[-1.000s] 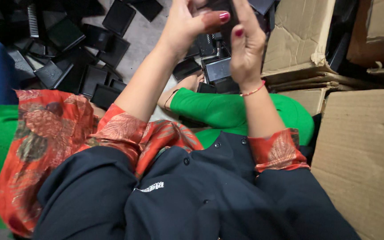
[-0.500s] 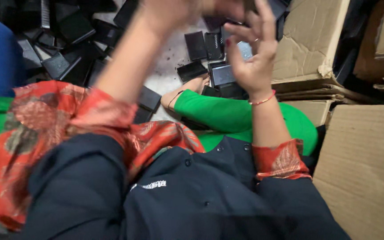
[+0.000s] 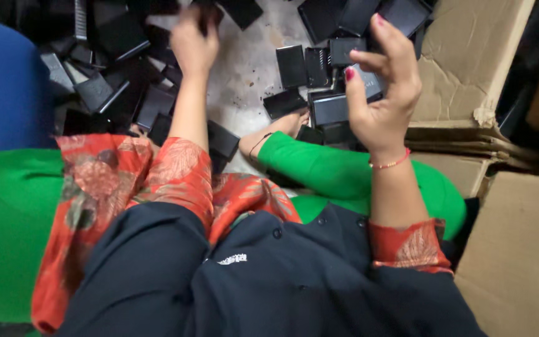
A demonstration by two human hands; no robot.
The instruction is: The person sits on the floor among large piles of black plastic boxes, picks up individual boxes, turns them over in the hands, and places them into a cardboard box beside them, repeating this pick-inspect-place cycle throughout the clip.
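A grey floor (image 3: 251, 68) is strewn with flat black cases (image 3: 291, 65). The left hand (image 3: 193, 43) reaches out over them — blurred, its grip unclear. The right hand (image 3: 382, 93) is clamped on one dark case (image 3: 369, 81), raised, its tilt hidden. Cardboard boxes (image 3: 469, 62) stand rightward — contents unseen.

Brown corrugated cardboard boxes stand along the right edge: a torn-cornered upper box (image 3: 469, 59), flattened sheets (image 3: 463, 138) beneath it, and a large plain box (image 3: 519, 249) at lower right.
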